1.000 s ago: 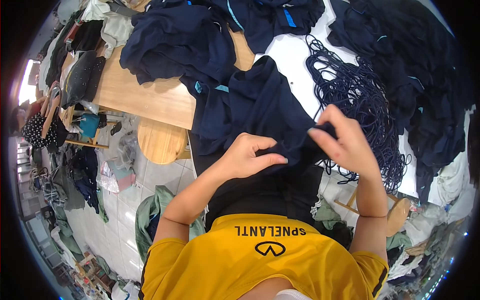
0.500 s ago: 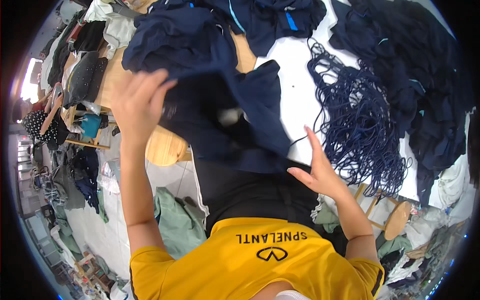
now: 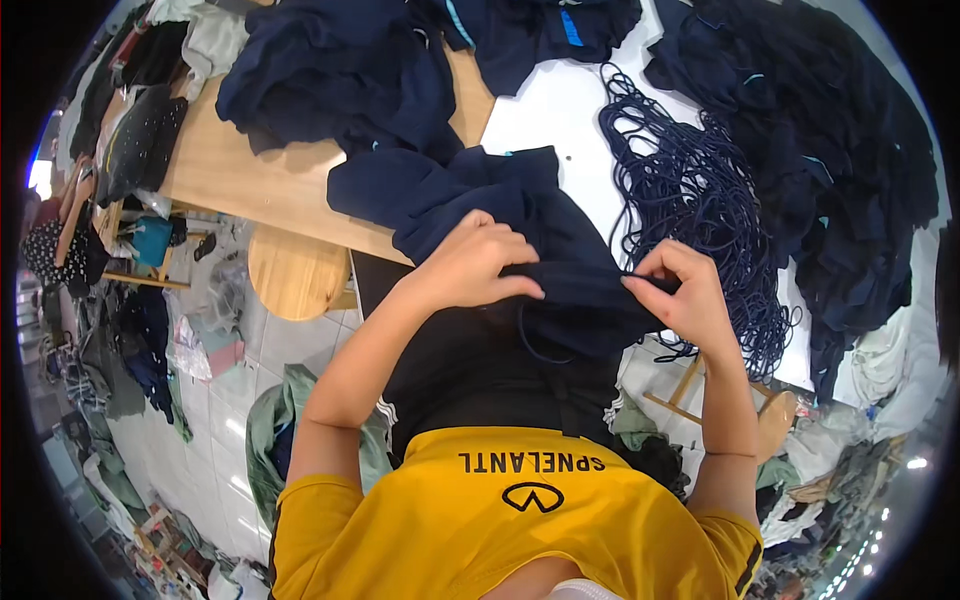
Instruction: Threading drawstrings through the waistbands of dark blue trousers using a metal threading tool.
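A dark navy garment (image 3: 600, 295) hangs over the table's near edge above my lap, its body bunched on the tabletop. My left hand (image 3: 478, 262) is closed on its upper folded edge, thumb pressed along the fabric. At the other end of that edge, my right hand (image 3: 687, 292) pinches the cloth between thumb and fingers. The edge runs nearly straight between both hands. A thin dark cord (image 3: 533, 347) dangles in a loop below the left hand.
A tangled heap of navy cords (image 3: 690, 200) lies right of the garment on a white surface (image 3: 555, 110). More navy garments (image 3: 330, 80) are piled behind and at right. Wooden stools (image 3: 290, 270) stand below the table (image 3: 270, 185). Another person (image 3: 65, 235) works far left.
The navy garment has been swung down and spread in front of me. My left hand came down and rightward onto its edge; my right hand, open before, now pinches it.
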Tool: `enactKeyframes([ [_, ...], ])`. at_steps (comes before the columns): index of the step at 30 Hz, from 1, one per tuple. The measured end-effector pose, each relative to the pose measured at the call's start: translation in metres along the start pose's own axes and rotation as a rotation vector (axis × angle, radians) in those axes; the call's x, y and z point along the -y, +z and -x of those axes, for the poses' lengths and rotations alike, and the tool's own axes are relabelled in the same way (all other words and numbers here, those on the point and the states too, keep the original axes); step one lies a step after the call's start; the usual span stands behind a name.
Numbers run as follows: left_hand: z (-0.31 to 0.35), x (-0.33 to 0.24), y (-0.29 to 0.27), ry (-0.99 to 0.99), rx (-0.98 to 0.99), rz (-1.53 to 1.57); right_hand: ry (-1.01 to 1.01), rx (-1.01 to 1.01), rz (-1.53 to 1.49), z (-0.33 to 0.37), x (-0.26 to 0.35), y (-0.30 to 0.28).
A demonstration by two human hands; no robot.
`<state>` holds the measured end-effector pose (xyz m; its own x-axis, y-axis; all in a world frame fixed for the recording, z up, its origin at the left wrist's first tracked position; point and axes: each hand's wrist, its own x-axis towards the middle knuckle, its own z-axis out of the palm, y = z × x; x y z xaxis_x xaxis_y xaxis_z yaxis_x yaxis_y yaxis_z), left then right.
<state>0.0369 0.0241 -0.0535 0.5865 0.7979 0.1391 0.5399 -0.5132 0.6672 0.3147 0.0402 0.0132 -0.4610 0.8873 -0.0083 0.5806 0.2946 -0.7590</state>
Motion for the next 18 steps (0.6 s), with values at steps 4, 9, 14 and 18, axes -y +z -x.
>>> enactKeyframes([
  [4, 0.014, 0.007, 0.000, 0.049, -0.038, 0.119, 0.083, 0.067, -0.083, 0.009, -0.011, 0.001],
  [9, -0.003, -0.010, -0.021, -0.053, 0.215, 0.145, 0.024, 0.060, -0.387, 0.009, -0.010, 0.009],
  [14, -0.011, -0.019, -0.005, 0.122, 0.036, 0.159, 0.011, 0.064, -0.322, -0.004, 0.010, 0.019],
  [18, -0.021, -0.041, 0.012, 0.115, -0.032, 0.094, -0.156, 0.063, -0.567, -0.018, 0.028, 0.040],
])
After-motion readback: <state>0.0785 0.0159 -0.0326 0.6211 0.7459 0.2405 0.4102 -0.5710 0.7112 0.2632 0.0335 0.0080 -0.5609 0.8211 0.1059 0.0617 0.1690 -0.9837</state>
